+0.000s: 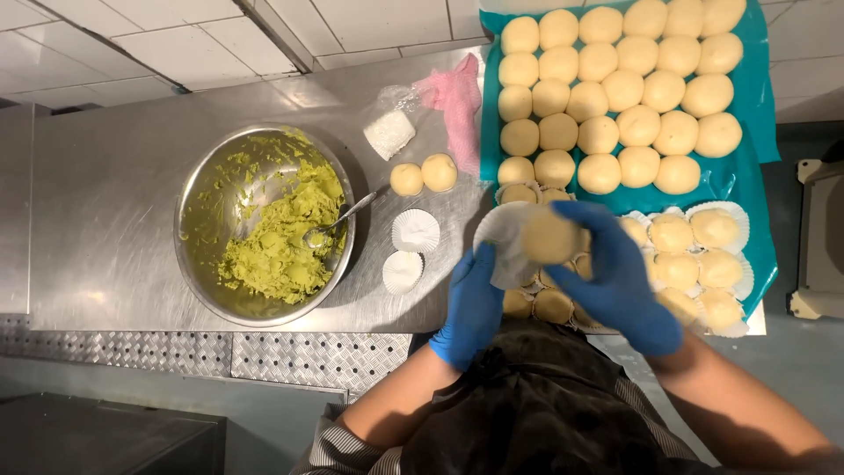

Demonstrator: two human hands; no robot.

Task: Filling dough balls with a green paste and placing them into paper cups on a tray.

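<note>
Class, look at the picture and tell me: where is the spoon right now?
The spoon rests in the metal bowl of green paste on the left of the head view, its handle leaning over the bowl's right rim toward two loose dough balls.

Bright overhead light, slightly soft focus

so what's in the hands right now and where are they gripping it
The right hand holds a dough ball by its side, fingers wrapped round it. The left hand holds a white paper cup from beneath it.
</note>
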